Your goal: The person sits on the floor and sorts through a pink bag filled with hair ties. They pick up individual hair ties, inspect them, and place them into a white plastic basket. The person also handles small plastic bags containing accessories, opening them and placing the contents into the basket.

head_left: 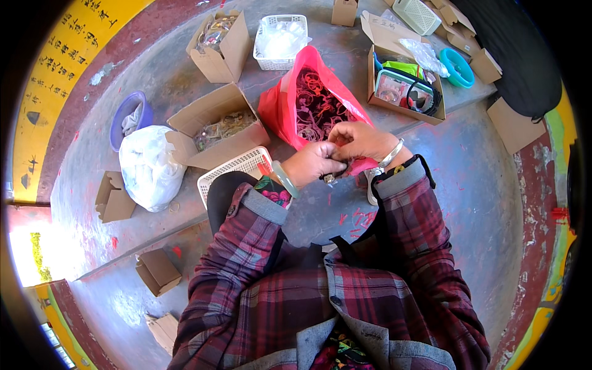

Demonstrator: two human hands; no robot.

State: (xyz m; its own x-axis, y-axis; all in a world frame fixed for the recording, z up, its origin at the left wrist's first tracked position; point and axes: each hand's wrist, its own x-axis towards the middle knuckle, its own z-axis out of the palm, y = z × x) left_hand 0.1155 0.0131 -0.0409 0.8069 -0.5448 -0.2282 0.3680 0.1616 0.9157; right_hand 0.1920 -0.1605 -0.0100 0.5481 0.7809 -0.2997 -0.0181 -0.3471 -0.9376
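My left hand (308, 164) and my right hand (362, 145) meet at the near edge of a red bag (279, 106). The fingers of both are pinched together, and what lies between them is too small and covered to name. Just under the left fingertips shows a small brownish-gold piece (329, 178); whether it is held or worn cannot be told. A bangle circles each wrist. Inside the open bag lies a tangle of dark red and pink knotted cords (317, 102). Part of the bag's red edge (362, 165) shows beneath my right hand.
Left of the bag stand a cardboard box of small packets (213, 157), a white basket (246, 163), a stuffed white plastic bag (151, 166) and a purple basin (147, 117). Beyond are another white basket (280, 63) and a box of packets (234, 55). A filled box (431, 114) and teal basin (457, 68) stand right.
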